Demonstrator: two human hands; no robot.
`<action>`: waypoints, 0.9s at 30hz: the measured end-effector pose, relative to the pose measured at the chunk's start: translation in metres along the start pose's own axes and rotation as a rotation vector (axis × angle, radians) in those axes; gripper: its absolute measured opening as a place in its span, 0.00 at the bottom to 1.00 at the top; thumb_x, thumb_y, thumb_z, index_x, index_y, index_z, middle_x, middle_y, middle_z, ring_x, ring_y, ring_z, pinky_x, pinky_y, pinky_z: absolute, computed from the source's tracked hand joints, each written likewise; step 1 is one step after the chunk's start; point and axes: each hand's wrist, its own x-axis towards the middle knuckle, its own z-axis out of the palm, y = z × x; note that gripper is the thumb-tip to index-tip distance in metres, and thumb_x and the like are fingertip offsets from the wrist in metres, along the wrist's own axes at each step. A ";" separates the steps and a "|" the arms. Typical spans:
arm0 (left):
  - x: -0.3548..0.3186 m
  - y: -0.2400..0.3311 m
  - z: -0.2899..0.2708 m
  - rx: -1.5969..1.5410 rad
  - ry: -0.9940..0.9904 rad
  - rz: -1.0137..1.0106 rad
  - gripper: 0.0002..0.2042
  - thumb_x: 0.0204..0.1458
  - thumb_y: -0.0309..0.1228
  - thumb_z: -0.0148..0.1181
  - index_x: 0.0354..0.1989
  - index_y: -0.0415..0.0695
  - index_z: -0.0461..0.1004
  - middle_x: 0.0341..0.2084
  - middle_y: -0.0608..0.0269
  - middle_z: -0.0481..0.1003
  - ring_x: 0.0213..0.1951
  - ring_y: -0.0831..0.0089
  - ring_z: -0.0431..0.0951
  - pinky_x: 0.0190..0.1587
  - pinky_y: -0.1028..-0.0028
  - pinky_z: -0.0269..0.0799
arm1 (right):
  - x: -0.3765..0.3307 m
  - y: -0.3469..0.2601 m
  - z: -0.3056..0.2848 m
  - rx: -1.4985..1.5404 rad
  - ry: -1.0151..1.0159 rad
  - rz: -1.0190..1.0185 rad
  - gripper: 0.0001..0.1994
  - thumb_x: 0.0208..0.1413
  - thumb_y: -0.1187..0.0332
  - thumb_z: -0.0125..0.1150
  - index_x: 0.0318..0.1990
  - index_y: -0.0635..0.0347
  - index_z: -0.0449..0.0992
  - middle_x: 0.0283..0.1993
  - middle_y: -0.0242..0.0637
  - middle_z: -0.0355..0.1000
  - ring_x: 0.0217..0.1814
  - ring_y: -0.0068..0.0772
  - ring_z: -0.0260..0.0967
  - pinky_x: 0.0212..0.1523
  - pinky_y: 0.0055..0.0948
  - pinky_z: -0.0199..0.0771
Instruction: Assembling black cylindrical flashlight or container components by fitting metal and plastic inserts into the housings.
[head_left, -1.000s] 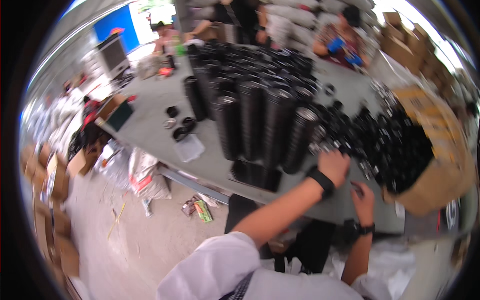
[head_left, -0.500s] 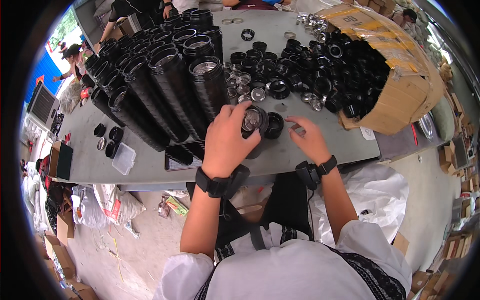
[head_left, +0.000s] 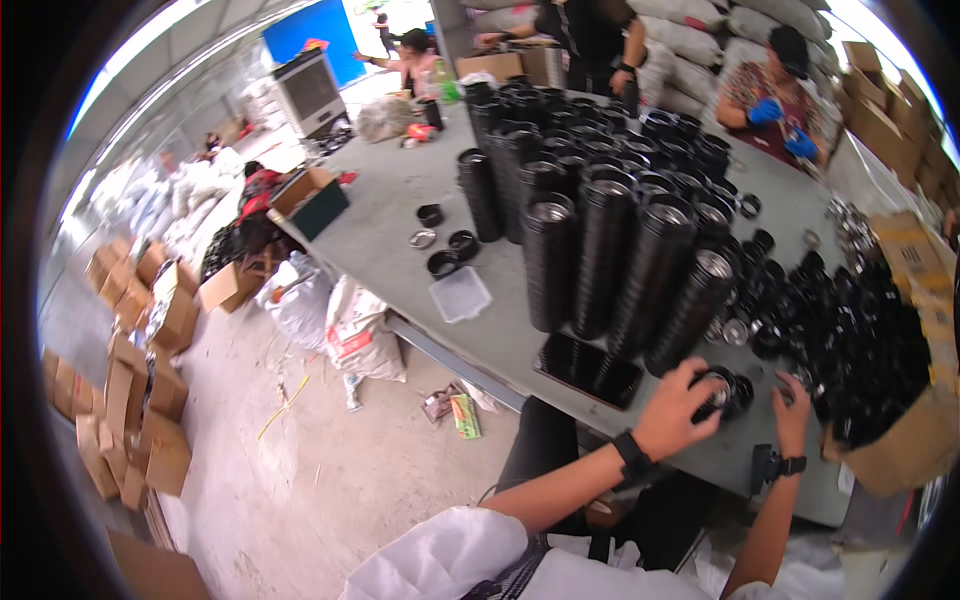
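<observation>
My left hand (head_left: 676, 412) curls around a short black ring (head_left: 716, 392) with a shiny metal insert, low over the grey table. Against it on the right sits another black ring (head_left: 743, 393). My right hand (head_left: 791, 408) is just beyond that one, thumb and fingers apart, with nothing seen between them. Tall columns of stacked black rings (head_left: 550, 265) stand directly behind my left hand, some topped with metal inserts. A heap of loose black rings (head_left: 868, 335) lies to the right, and a few metal discs (head_left: 735, 332) are near its edge.
A torn cardboard box (head_left: 905, 450) borders the heap. Left of my hands lie a dark flat rectangular thing (head_left: 588, 370), a clear plastic tray (head_left: 460, 295) and some loose rings (head_left: 443, 263). Across the table sits a person with blue gloves (head_left: 768, 112); another person (head_left: 590, 45) stands alongside.
The view has swung left, so the table and my hands appear farther right. My left hand still holds the ring; my right hand stays close by, its fingers apart.
</observation>
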 end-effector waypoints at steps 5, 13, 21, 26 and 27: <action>-0.004 -0.009 0.011 -0.082 0.029 0.025 0.17 0.37 0.27 0.63 0.38 0.42 0.68 0.50 0.52 0.64 0.47 0.51 0.69 0.47 0.63 0.67 | 0.037 -0.008 0.007 -0.135 0.013 -0.012 0.24 0.45 0.81 0.55 0.54 0.59 0.67 0.54 0.40 0.67 0.48 0.34 0.67 0.49 0.28 0.65; -0.004 -0.023 0.024 -0.053 0.033 0.028 0.19 0.33 0.27 0.63 0.37 0.43 0.65 0.51 0.53 0.62 0.50 0.51 0.66 0.49 0.62 0.66 | 0.089 0.006 0.030 -0.375 -0.139 -0.163 0.22 0.41 0.80 0.59 0.48 0.57 0.69 0.59 0.39 0.58 0.55 0.46 0.63 0.52 0.36 0.65; -0.010 -0.020 0.020 -0.058 0.037 0.047 0.22 0.33 0.27 0.62 0.40 0.42 0.63 0.51 0.50 0.62 0.50 0.49 0.65 0.51 0.61 0.64 | 0.087 0.004 0.017 -0.428 0.112 -0.152 0.13 0.45 0.78 0.58 0.41 0.60 0.72 0.44 0.39 0.69 0.43 0.46 0.69 0.44 0.35 0.68; -0.010 -0.020 0.029 -0.087 0.022 0.045 0.20 0.32 0.27 0.62 0.38 0.42 0.65 0.50 0.49 0.63 0.50 0.48 0.65 0.52 0.60 0.63 | 0.071 0.042 -0.020 -0.124 0.081 0.039 0.07 0.47 0.75 0.60 0.35 0.66 0.73 0.32 0.42 0.72 0.37 0.36 0.72 0.40 0.29 0.69; -0.011 -0.022 0.032 -0.074 0.026 0.037 0.19 0.32 0.27 0.62 0.37 0.42 0.66 0.50 0.48 0.64 0.51 0.48 0.65 0.52 0.59 0.62 | 0.058 0.064 -0.026 -0.067 -0.032 0.098 0.07 0.46 0.74 0.61 0.34 0.66 0.74 0.31 0.42 0.72 0.36 0.35 0.72 0.39 0.28 0.69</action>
